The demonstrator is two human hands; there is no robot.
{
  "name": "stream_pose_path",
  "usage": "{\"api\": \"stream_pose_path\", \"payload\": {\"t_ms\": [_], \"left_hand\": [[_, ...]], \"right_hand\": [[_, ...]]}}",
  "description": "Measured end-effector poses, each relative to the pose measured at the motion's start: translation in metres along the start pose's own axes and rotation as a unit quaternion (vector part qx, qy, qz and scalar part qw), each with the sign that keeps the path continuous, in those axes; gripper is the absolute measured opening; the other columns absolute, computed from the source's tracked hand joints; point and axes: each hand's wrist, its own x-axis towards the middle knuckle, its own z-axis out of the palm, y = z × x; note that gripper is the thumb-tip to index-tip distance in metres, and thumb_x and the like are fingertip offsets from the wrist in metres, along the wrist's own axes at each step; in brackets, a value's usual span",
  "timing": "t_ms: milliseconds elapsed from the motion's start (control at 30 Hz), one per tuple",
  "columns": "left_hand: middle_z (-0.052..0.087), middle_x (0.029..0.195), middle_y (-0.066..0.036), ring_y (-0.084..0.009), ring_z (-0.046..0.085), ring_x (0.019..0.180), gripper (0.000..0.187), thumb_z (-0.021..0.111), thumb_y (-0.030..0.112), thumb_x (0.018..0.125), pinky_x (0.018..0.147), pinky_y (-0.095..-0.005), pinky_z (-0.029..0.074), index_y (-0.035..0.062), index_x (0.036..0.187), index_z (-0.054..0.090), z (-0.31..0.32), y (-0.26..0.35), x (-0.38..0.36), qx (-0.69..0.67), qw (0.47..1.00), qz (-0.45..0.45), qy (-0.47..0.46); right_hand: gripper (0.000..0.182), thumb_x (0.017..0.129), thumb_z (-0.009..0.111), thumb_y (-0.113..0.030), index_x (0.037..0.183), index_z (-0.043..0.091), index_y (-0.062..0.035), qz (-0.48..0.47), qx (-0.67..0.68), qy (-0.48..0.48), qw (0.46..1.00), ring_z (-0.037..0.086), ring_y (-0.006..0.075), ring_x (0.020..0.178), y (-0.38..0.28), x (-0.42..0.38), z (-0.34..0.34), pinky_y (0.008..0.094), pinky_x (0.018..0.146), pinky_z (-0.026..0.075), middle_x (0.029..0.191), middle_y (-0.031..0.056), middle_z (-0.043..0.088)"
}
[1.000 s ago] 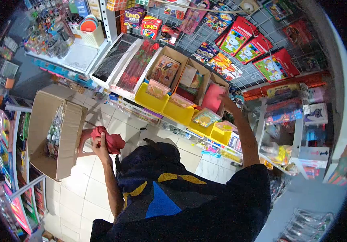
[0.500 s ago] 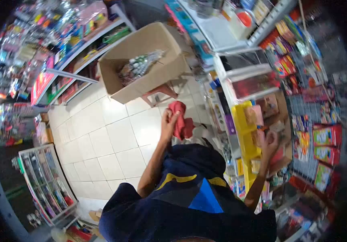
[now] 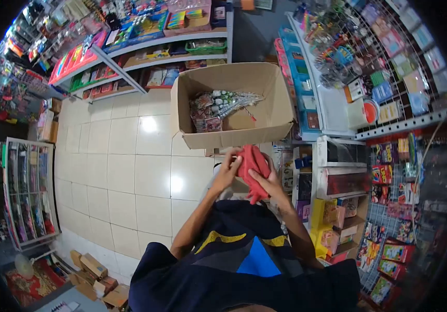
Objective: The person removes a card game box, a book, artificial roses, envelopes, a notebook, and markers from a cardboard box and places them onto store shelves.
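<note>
A red cloth is bunched up in front of my body, held between both hands. My left hand grips its left side with bent fingers. On the right side, my right hand has its thumb over the cloth, and its other fingers are partly hidden behind it. Just beyond the hands stands an open cardboard box. Inside it lie plastic-wrapped items in a loose pile.
Shelves with goods run behind the box. At the right are a white shelf, yellow box and wire rack with hanging packets. A display case stands left on the tiled floor. Small cartons lie lower left.
My right hand has left the yellow box area at the right and come to the cloth, which both hands now hold. The view has turned, so the box appears further right and lower.
</note>
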Motion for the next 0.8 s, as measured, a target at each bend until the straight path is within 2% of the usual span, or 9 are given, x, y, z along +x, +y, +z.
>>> {"api": "stream_pose_path", "payload": {"t_ms": [67, 133, 267, 333, 467, 533, 667, 700, 800], "left_hand": [[0.053, 0.104, -0.005, -0.0140, 0.053, 0.089, 0.030, 0.053, 0.023, 0.096, 0.073, -0.0269, 0.046, 0.0104, 0.123, 0.046, -0.035, 0.000, 0.007, -0.078, 0.996, -0.027, 0.038], [0.056, 0.105, -0.005, -0.0136, 0.054, 0.088, 0.027, 0.055, 0.022, 0.095, 0.074, -0.0277, 0.045, 0.0081, 0.117, 0.050, -0.062, 0.002, 0.012, -0.008, 0.994, -0.014, 0.104], [0.060, 0.103, -0.005, -0.0123, 0.055, 0.085, 0.025, 0.059, 0.024, 0.092, 0.070, -0.0272, 0.045, 0.0071, 0.110, 0.055, -0.123, -0.009, 0.024, 0.089, 0.970, -0.028, 0.226], [0.061, 0.098, -0.003, -0.0108, 0.055, 0.084, 0.022, 0.060, 0.024, 0.092, 0.068, -0.0258, 0.044, 0.0073, 0.106, 0.056, -0.149, -0.015, 0.031, 0.066, 0.954, -0.017, 0.291], [0.059, 0.095, -0.002, -0.0096, 0.052, 0.081, 0.025, 0.062, 0.026, 0.090, 0.065, -0.0244, 0.041, 0.0081, 0.106, 0.054, -0.182, -0.009, 0.040, 0.025, 0.915, -0.065, 0.398], [0.058, 0.095, -0.002, -0.0097, 0.050, 0.080, 0.029, 0.064, 0.029, 0.089, 0.065, -0.0242, 0.041, 0.0085, 0.106, 0.053, -0.192, -0.013, 0.041, 0.020, 0.899, -0.081, 0.429], [0.058, 0.097, -0.004, -0.0122, 0.051, 0.082, 0.039, 0.065, 0.030, 0.087, 0.068, -0.0269, 0.042, 0.0051, 0.112, 0.048, -0.197, -0.023, 0.044, 0.107, 0.893, -0.119, 0.420], [0.056, 0.106, -0.011, -0.0190, 0.054, 0.092, 0.052, 0.068, 0.032, 0.085, 0.077, -0.0331, 0.046, 0.0033, 0.121, 0.044, -0.193, -0.021, 0.046, 0.127, 0.900, -0.140, 0.394], [0.049, 0.119, -0.018, -0.0260, 0.052, 0.105, 0.065, 0.072, 0.035, 0.081, 0.088, -0.0391, 0.045, 0.0027, 0.128, 0.039, -0.182, -0.036, 0.062, 0.270, 0.888, -0.093, 0.360]], "right_hand": [[0.067, 0.079, 0.075, -0.024, 0.134, 0.042, -0.0068, 0.101, 0.014, -0.033, 0.994, 0.049, 0.0189, 0.116, -0.018, 0.022, 0.005, 0.0317, 0.098, 0.040, 0.127, 0.0114, 0.050], [0.065, 0.078, 0.075, -0.023, 0.132, 0.044, -0.0067, 0.072, -0.032, -0.046, 0.996, 0.048, 0.0192, 0.117, -0.025, 0.052, 0.001, 0.0319, 0.098, 0.039, 0.127, 0.0128, 0.050], [0.069, 0.077, 0.076, -0.023, 0.132, 0.039, -0.0040, -0.084, -0.143, 0.031, 0.986, 0.047, 0.0249, 0.119, -0.038, 0.106, -0.023, 0.0363, 0.100, 0.039, 0.125, 0.0137, 0.048], [0.073, 0.075, 0.077, -0.022, 0.134, 0.037, -0.0054, -0.190, -0.298, 0.066, 0.933, 0.044, 0.0296, 0.122, -0.052, 0.127, -0.045, 0.0391, 0.099, 0.039, 0.126, 0.0158, 0.046], [0.073, 0.074, 0.075, -0.017, 0.136, 0.036, -0.0119, -0.056, -0.442, 0.062, 0.893, 0.041, 0.0409, 0.122, -0.029, 0.139, -0.094, 0.0457, 0.099, 0.038, 0.137, 0.0200, 0.031], [0.068, 0.075, 0.075, -0.017, 0.133, 0.040, -0.0132, -0.021, -0.509, 0.079, 0.857, 0.041, 0.0407, 0.121, 0.006, 0.136, -0.122, 0.0457, 0.099, 0.038, 0.134, 0.0194, 0.035], [0.059, 0.076, 0.073, -0.018, 0.128, 0.045, -0.0142, 0.056, -0.551, 0.080, 0.829, 0.044, 0.0402, 0.118, 0.023, 0.142, -0.128, 0.0477, 0.096, 0.038, 0.131, 0.0183, 0.039], [0.056, 0.076, 0.072, -0.018, 0.125, 0.048, -0.0145, 0.063, -0.549, 0.092, 0.828, 0.046, 0.0386, 0.116, 0.023, 0.145, -0.126, 0.0474, 0.094, 0.039, 0.128, 0.0166, 0.043], [0.048, 0.079, 0.068, -0.016, 0.123, 0.049, -0.0103, 0.013, -0.573, 0.126, 0.810, 0.046, 0.0362, 0.116, 0.012, 0.171, -0.111, 0.0502, 0.093, 0.038, 0.128, 0.0129, 0.044]]}}
